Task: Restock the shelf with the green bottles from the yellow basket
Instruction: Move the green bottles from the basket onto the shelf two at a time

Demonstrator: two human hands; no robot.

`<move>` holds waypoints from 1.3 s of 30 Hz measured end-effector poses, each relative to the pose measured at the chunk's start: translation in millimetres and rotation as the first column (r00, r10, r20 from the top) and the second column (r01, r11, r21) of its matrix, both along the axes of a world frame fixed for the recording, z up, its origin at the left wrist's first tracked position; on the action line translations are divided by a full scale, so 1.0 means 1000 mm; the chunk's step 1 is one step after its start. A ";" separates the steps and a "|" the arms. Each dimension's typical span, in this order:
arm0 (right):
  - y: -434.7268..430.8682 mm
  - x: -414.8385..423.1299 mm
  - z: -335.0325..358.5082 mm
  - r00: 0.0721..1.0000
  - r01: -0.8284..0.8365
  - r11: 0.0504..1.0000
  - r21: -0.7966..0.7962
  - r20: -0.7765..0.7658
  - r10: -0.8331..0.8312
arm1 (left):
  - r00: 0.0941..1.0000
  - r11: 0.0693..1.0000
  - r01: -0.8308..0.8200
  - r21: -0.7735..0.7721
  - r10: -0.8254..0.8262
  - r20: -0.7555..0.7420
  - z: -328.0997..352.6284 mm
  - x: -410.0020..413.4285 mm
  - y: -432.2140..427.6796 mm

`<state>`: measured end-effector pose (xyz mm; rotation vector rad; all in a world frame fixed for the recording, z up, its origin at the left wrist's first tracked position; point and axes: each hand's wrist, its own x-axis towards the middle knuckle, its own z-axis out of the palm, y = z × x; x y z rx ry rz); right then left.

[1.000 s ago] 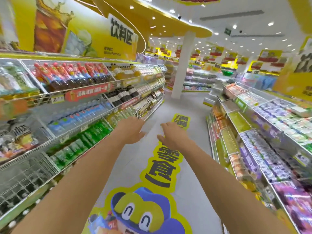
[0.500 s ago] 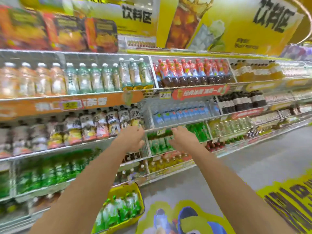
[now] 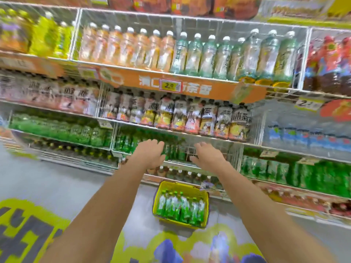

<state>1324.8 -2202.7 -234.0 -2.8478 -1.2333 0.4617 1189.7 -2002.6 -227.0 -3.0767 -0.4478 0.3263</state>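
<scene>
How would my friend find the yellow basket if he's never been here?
Look at the long drinks shelf, then down to the grey floor in front of it. The yellow basket sits there, packed with green bottles; it is the only container standing off the shelves.

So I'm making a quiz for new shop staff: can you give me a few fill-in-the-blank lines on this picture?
1. The green bottles lie in a ____ basket.
2. The basket stands on the ____, in front of the shelf.
3. The left hand and right hand hold ____.
4. The price strip above the hands is ____.

Missing words: yellow; floor; nothing; orange
</scene>
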 end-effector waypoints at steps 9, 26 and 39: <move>0.031 0.069 -0.097 0.990 0.128 0.990 -0.053 -0.046 -0.131 | 0.991 0.982 0.119 -0.146 -0.127 -0.049 -0.104 0.101 0.017; 0.054 0.083 -0.603 0.940 0.180 0.961 -0.210 -0.251 -0.231 | 0.955 0.952 -0.036 -0.303 -0.057 -0.293 -0.611 0.140 0.035; 0.075 0.101 -0.773 0.920 0.297 0.951 -0.084 -0.242 -0.309 | 0.966 0.842 -0.250 -0.479 0.186 -0.177 -0.790 0.159 0.018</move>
